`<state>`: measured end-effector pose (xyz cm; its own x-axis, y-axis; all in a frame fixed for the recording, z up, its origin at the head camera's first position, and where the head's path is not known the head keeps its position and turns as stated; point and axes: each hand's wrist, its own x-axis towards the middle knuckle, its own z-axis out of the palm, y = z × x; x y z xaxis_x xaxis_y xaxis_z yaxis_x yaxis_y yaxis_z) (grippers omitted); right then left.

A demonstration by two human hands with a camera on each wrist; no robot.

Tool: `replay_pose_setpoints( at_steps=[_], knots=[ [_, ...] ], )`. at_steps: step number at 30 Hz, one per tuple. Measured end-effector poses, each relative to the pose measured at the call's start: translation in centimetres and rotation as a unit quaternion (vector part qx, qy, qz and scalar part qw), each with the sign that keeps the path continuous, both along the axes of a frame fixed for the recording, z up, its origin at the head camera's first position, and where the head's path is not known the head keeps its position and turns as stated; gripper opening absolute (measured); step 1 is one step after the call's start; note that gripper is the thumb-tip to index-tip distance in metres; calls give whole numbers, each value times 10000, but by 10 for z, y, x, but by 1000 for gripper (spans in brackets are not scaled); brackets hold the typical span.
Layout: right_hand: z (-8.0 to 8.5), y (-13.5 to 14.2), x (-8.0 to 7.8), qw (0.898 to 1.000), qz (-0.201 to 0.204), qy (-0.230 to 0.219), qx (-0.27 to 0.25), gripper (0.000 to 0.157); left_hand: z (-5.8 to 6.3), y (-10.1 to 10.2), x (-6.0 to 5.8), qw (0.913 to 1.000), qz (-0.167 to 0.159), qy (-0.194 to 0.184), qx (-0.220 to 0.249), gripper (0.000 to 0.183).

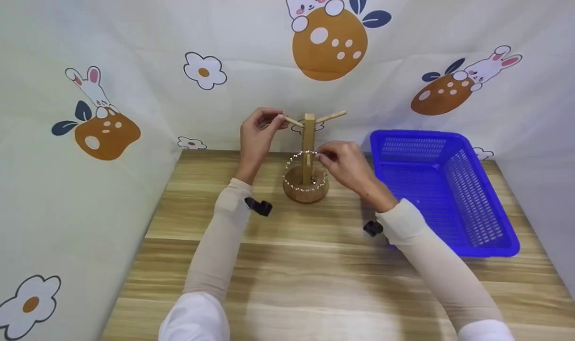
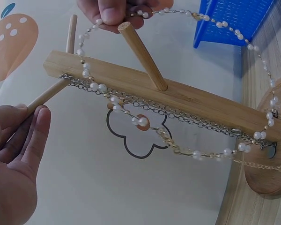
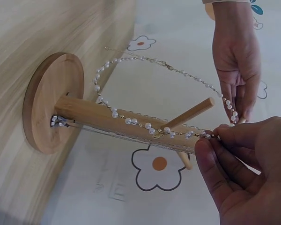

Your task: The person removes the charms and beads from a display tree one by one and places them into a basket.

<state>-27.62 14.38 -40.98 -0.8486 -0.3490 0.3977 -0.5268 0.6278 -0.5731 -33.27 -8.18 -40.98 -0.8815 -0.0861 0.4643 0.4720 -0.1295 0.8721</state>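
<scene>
A wooden jewelry stand (image 1: 309, 142) rises from its round base (image 1: 305, 196), with pegs sticking out of the post. My left hand (image 1: 261, 137) pinches the tip of the left peg (image 2: 49, 94) between thumb and fingers. From that peg a silver chain necklace (image 2: 182, 116) hangs along the post. In my right hand (image 1: 346, 163) is a pearl necklace (image 3: 128, 121), pinched at its upper edge by thumb and fingertips. Its loop hangs open in front of the post, below the peg tips in the head view. A short front peg (image 3: 192, 114) overlaps the loop in the right wrist view.
To the right, a blue plastic basket (image 1: 498, 208) stands on the wood-grain table (image 1: 287, 265), close beside my right forearm. Behind the stand hangs a pale cloth (image 1: 249, 109) printed with rabbits and flowers. Dark wrist mounts (image 1: 259, 207) sit on both sleeves.
</scene>
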Motion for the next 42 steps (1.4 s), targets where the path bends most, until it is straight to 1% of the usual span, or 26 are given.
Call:
replay_pose_setpoints(
  at_steps=[9, 22, 27, 33, 38, 42],
  knots=[
    [11, 1, 7, 9997, 114, 204, -3, 11, 0, 0, 0, 9999, -63, -64, 70, 11],
    [28, 6, 16, 9984, 230, 515, -62, 13, 0, -1, 0, 10000, -58, 8, 4, 11],
    [33, 13, 18, 9976, 183, 665, -40, 13, 0, -1, 0, 10000, -86, -21, 37, 10],
    [40, 24, 20, 9976, 105, 679, -79, 11, 1, -1, 0, 10000, -81, -8, 43, 12],
    [49, 35, 23, 9977, -60, 638, -229, 10, 1, -1, 0, 10000, -79, -32, 49, 11],
    [56, 45, 24, 9967, -230, 702, -343, 9, 0, -1, 0, 10000, -83, -20, 39, 12]
  ],
)
